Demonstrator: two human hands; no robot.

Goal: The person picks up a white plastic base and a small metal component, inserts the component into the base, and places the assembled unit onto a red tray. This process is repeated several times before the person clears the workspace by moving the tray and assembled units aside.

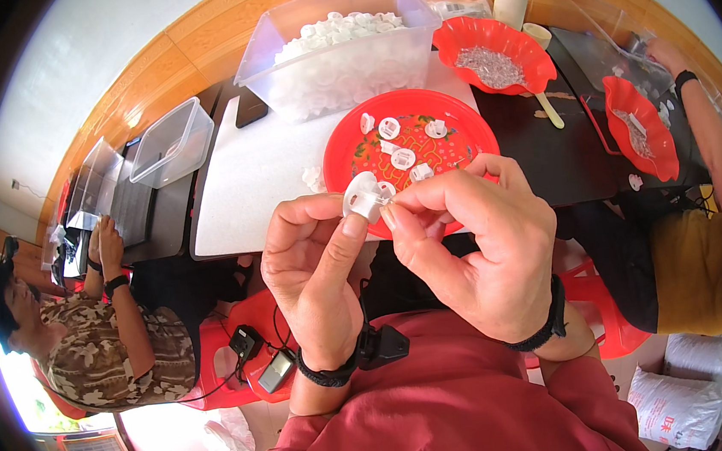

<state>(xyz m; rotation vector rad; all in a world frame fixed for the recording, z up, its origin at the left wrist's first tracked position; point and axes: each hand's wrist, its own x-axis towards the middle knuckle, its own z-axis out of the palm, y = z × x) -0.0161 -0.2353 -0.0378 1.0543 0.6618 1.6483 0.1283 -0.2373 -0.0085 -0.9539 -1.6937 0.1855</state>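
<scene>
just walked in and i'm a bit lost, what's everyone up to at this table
The wearer's left hand pinches a round white piece, and the right hand is pinched close to its side; whether it grips something tiny is hard to tell. Similar pieces lie on a round red tray just beyond, and a clear bin behind it is heaped with white parts. A co-worker in a camouflage-patterned shirt is at the left, another in a mustard top at the right.
</scene>
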